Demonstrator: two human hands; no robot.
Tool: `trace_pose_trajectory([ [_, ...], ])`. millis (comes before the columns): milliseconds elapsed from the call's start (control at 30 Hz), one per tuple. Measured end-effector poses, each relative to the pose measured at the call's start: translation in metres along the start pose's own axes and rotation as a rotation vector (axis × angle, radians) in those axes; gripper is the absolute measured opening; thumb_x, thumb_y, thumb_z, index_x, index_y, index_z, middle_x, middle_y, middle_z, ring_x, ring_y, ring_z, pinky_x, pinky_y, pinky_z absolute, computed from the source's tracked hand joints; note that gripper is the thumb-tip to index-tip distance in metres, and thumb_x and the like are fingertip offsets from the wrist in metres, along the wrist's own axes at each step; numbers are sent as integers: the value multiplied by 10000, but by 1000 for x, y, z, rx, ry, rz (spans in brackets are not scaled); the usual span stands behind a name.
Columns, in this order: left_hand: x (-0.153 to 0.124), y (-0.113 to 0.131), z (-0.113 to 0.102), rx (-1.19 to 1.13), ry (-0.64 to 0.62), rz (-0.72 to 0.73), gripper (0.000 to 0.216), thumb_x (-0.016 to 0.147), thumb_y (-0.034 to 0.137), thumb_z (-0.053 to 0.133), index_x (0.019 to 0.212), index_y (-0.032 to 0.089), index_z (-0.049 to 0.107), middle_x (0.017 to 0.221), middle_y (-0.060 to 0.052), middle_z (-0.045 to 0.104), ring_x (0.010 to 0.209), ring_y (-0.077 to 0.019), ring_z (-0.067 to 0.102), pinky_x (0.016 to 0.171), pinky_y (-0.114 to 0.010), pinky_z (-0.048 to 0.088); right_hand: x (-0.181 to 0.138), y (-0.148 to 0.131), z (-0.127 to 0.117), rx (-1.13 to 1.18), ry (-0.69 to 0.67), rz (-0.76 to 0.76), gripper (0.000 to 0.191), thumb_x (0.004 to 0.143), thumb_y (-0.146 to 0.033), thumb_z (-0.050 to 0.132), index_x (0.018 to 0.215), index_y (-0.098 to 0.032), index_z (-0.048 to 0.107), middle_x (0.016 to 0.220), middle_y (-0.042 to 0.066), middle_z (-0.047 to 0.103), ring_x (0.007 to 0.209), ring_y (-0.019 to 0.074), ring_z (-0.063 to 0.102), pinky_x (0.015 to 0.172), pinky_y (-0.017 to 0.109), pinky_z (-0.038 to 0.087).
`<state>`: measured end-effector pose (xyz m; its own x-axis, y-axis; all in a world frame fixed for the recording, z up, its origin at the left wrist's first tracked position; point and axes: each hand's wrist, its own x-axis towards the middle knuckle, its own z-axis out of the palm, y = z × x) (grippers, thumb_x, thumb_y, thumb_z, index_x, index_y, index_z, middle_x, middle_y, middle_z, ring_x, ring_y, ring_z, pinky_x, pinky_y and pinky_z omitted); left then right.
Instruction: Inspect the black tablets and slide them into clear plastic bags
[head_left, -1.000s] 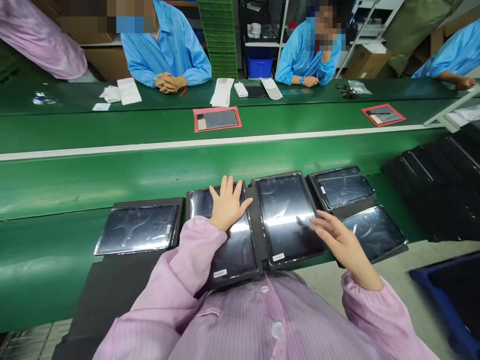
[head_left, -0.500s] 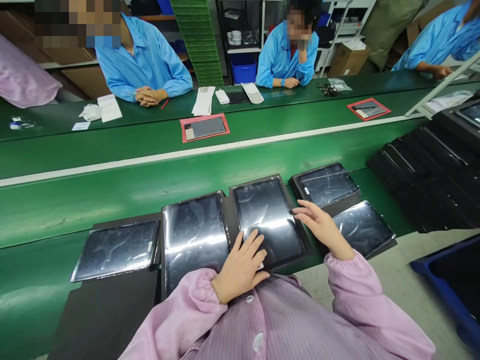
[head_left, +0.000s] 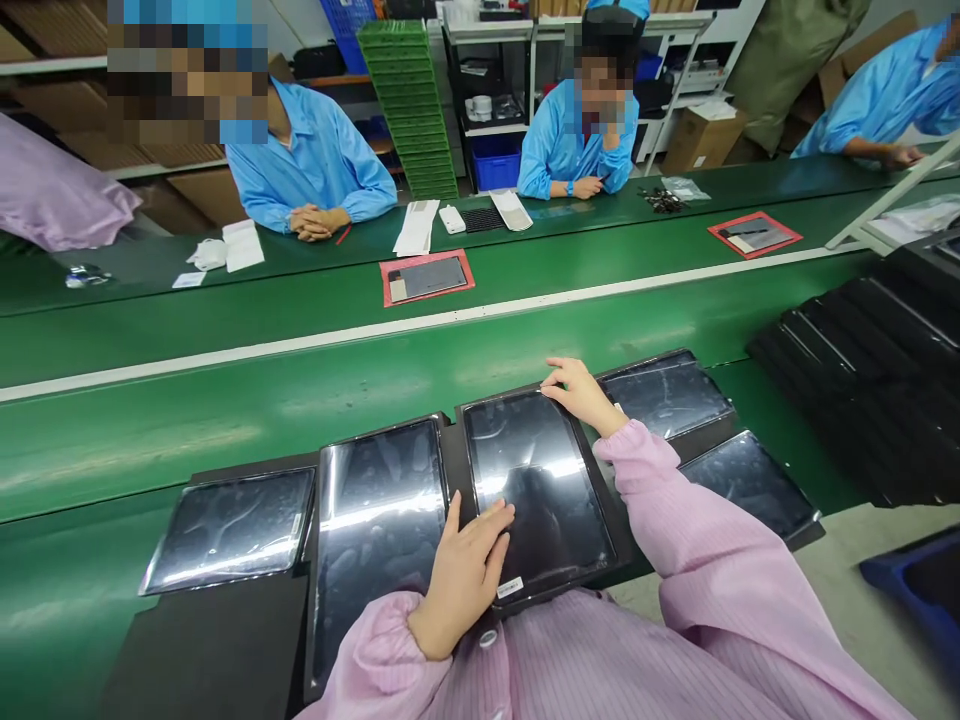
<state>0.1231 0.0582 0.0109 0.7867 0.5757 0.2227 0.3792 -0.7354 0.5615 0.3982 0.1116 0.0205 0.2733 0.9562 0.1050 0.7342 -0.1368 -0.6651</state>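
A big dark screen lies just below the middle of the frame. It has a small white label near its bottom left corner. The left hand is over the low left side of this screen, with its fingers a bit apart and nothing held in it. The right hand is at the top right corner of the same screen. Its thumb and finger are bent by the edge, but I cannot tell if they pinch it.

Just to the left is another big dark screen. A smaller screen lies in the lower left of the frame. Two more screens sit right of the middle, one above and one below. A heap of black things is piled at the right edge.

The long surface is green. Across it, above the middle of the frame, a gray panel lies on a red sheet. In the upper left, a person in blue has both hands folded together.
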Motion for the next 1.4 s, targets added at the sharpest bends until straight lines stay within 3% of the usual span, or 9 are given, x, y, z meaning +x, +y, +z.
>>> trace_pose_trajectory([
  [200,-1,-8,-4,-339,89,-428,557,913,278,363,1430,216,166,916,-40,751,1002,-197,660,983,-484,435,-73,-51,-32,124,-298,-439,271,913,-224,403,745,-205,615,785,47,688,780,168,629,835,367,501],
  [300,-1,-12,-18,-471,-38,-444,371,877,324,438,1228,238,518,884,-32,753,959,-211,676,1046,-508,358,-115,-61,-64,536,-670,-715,328,954,-293,344,820,-204,631,783,14,726,782,116,675,788,243,529],
  [433,1,-18,-36,-610,-249,-371,231,850,280,465,723,241,654,786,-14,751,900,-235,694,1079,-516,318,-135,-27,-71,418,-266,-382,294,935,-244,368,1057,-241,635,978,38,725,1006,162,643,910,350,504],
  [600,15,-29,-28,-426,-5,-440,535,889,268,373,1405,226,238,1148,-99,674,1110,-213,599,948,-441,465,-151,10,-34,-51,-245,-549,459,831,0,358,1119,-246,618,1037,27,714,1187,212,527,1009,535,391],
  [733,43,-43,-19,-86,-19,-252,643,839,141,295,1447,134,84,1220,-118,628,1229,-184,496,1058,-465,340,-155,5,-25,-156,-212,-645,483,845,17,356,1173,-259,580,1230,50,617,1255,175,454,1014,445,405],
  [900,61,-55,-30,117,-214,-141,573,736,43,260,1217,208,525,1210,-49,640,1170,-175,553,1109,-522,222,-121,-7,-26,-248,-134,-552,204,865,-187,530,793,-292,690,1289,-15,566,1302,230,372,1081,511,254],
  [1133,68,-58,-41,45,-272,-149,655,654,17,267,1244,178,501,1241,-35,616,1198,-136,523,1121,-501,206,-52,-12,-12,214,167,66,272,829,-370,543,618,-216,618,1100,54,646,1116,261,509,1004,488,344],
  [1300,60,-51,-45,34,-360,-58,544,654,-5,276,975,207,662,1213,-50,634,1241,-180,480,1085,-560,234,-66,-17,-27,304,99,294,572,925,-501,138,764,-191,592,846,85,687,736,180,651,674,325,514],
  [1400,29,-30,-40,95,-416,107,476,682,-3,317,885,220,685,1205,-74,639,1241,-239,480,1033,-639,255,-89,-23,-31,232,6,503,473,866,-573,307,710,-204,558,655,63,658,561,188,626,556,312,483],
])
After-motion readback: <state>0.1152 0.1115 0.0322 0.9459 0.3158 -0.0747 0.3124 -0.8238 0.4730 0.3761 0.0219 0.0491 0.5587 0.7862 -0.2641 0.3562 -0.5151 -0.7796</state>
